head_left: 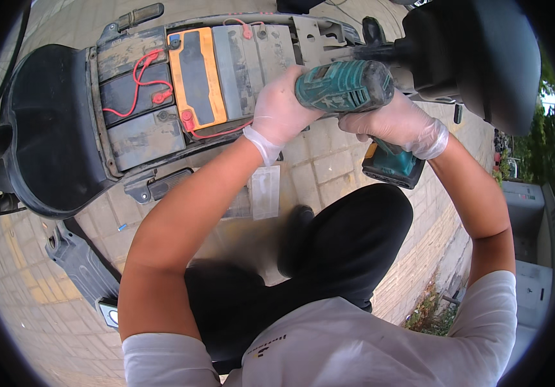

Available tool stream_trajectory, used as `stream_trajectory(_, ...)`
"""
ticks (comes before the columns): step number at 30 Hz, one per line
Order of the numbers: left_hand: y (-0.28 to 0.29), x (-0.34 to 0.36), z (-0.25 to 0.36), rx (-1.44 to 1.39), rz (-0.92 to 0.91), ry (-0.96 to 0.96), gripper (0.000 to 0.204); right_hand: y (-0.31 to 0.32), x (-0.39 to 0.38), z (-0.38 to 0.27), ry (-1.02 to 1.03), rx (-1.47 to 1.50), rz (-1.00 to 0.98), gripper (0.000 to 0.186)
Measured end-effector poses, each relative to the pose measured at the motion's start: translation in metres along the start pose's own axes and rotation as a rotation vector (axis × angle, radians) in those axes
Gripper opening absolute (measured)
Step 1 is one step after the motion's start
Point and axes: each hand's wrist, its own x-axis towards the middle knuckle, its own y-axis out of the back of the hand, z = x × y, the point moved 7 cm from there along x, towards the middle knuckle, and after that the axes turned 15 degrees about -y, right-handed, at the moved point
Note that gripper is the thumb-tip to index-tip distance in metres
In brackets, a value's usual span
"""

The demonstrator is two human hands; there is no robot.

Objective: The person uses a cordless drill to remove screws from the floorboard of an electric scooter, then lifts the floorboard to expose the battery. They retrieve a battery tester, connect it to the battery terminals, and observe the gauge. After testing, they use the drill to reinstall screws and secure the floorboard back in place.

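A teal and black cordless drill (339, 89) is held level over the frame of an electric scooter. My right hand (393, 122), in a clear thin glove, wraps round its handle, above the battery pack (393, 166). Gloved likewise, my left hand (285, 111) curls at the drill's front end. The drill's body covers those fingertips and the drill's tip, so what they pinch is hidden. Beside that hand lies the open battery bay, with an orange-framed battery (197, 77), several dusty grey batteries (145, 143) and red wires (137, 80).
A black seat (52, 129) stands at the left end of the bay, and a large dark scooter part (474, 64) rises at the right. A grey plastic panel (84, 261) lies on the paving (329, 168) at lower left. Grey cabinets (525, 213) stand far right.
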Motion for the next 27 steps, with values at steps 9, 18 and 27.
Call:
stream_trajectory(9,0.004,0.023,0.005,-0.319,-0.438,0.0,0.063,-0.001,0.002,0.001,0.024,0.037,-0.036,0.032)
stream_trajectory(18,0.001,0.001,-0.001,0.015,-0.02,-0.031,0.054,-0.001,-0.002,-0.003,-0.009,0.038,0.025,0.026)
stream_trajectory(27,0.002,0.0,0.003,-0.014,0.04,-0.049,0.055,0.001,-0.001,-0.002,-0.058,-0.013,0.044,0.026)
